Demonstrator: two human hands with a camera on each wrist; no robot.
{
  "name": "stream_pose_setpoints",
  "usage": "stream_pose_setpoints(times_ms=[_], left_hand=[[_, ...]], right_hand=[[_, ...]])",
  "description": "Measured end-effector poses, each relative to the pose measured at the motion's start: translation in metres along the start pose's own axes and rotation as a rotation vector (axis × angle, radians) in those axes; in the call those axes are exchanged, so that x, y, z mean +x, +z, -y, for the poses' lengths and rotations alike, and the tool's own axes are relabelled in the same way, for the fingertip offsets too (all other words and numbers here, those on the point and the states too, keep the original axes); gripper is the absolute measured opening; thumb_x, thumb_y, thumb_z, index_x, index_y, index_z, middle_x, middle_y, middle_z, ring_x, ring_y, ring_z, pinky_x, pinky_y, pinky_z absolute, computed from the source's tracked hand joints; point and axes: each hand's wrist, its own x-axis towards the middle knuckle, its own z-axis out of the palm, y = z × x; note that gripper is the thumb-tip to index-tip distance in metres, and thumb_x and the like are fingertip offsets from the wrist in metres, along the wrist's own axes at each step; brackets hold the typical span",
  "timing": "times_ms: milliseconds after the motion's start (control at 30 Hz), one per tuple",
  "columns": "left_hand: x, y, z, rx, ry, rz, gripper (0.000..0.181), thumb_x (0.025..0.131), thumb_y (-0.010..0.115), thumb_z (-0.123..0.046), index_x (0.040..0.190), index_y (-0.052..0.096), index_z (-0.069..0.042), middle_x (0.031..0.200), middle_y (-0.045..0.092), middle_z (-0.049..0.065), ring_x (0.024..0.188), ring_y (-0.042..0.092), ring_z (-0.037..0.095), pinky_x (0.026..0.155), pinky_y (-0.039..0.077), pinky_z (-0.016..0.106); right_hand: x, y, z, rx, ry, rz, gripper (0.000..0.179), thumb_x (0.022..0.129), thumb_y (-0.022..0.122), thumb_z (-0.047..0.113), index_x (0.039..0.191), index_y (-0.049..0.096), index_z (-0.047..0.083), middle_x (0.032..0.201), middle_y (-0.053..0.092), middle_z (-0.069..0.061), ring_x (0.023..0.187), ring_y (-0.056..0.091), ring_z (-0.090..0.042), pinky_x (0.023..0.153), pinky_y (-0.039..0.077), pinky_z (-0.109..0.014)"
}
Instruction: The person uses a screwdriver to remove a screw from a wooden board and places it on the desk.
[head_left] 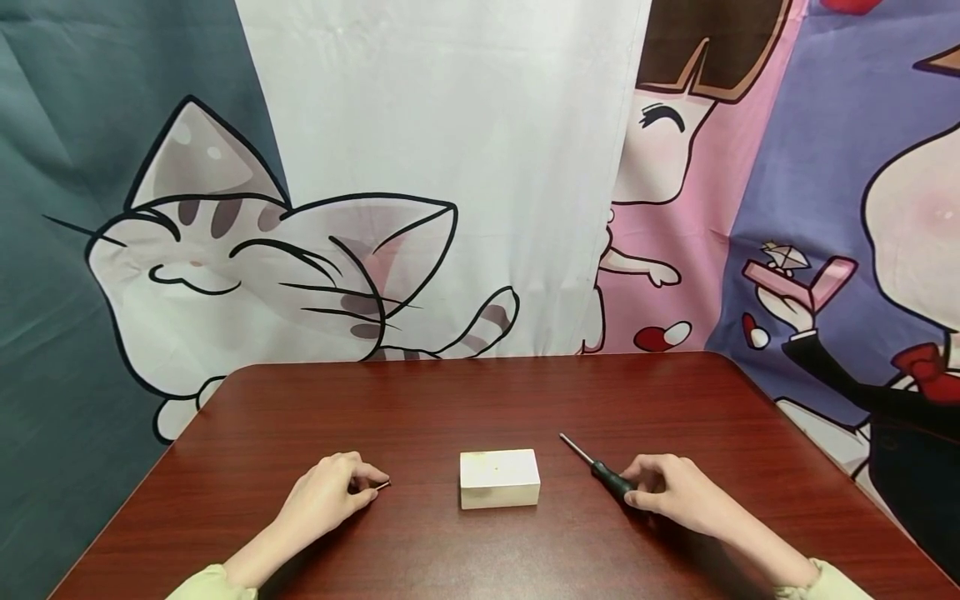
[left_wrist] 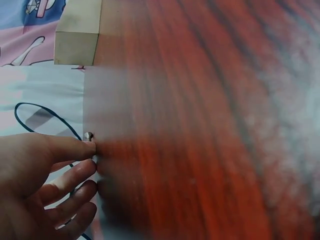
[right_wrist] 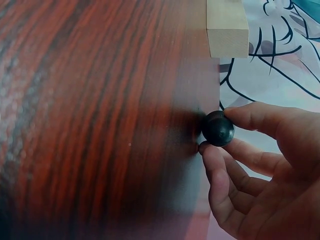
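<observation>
In the head view my left hand is at the left of the table, pinching a small screw between thumb and fingertips. The left wrist view shows the round metal head of that screw just past the thumb tip. To the right, my right hand grips a screwdriver by its black handle, the metal shaft pointing away and to the left. Only the rounded handle end appears in the right wrist view. Between both hands a pale wooden block lies on the table, touched by neither.
The reddish-brown wooden table has rounded far corners. Right behind its far edge hangs a cloth printed with a cartoon cat and cartoon figures.
</observation>
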Motion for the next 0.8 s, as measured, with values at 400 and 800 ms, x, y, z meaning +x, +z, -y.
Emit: stream_pose_setpoints(times_ms=[400, 800], left_hand=[[0.0019, -0.0024, 0.0015, -0.019, 0.011, 0.034, 0.022, 0.077, 0.080, -0.012, 0.090, 0.079, -0.030, 0.067, 0.053, -0.022, 0.061, 0.046, -0.009, 0.052, 0.037, 0.017], [0.0016, -0.0086, 0.0055, -0.018, 0.089, 0.077, 0.027, 0.069, 0.086, -0.025, 0.093, 0.075, -0.035, 0.074, 0.054, -0.019, 0.068, 0.048, -0.005, 0.056, 0.038, 0.018]], right_hand=[[0.0008, -0.0007, -0.0006, 0.003, 0.001, 0.008, 0.022, 0.088, 0.074, 0.025, 0.103, 0.069, 0.010, 0.069, 0.064, 0.000, 0.054, 0.061, -0.009, 0.051, 0.048, -0.024], [-0.0006, -0.0010, -0.0001, -0.011, -0.030, 0.010, 0.029, 0.089, 0.073, 0.030, 0.108, 0.067, 0.009, 0.072, 0.062, 0.003, 0.056, 0.059, -0.005, 0.051, 0.048, -0.022]])
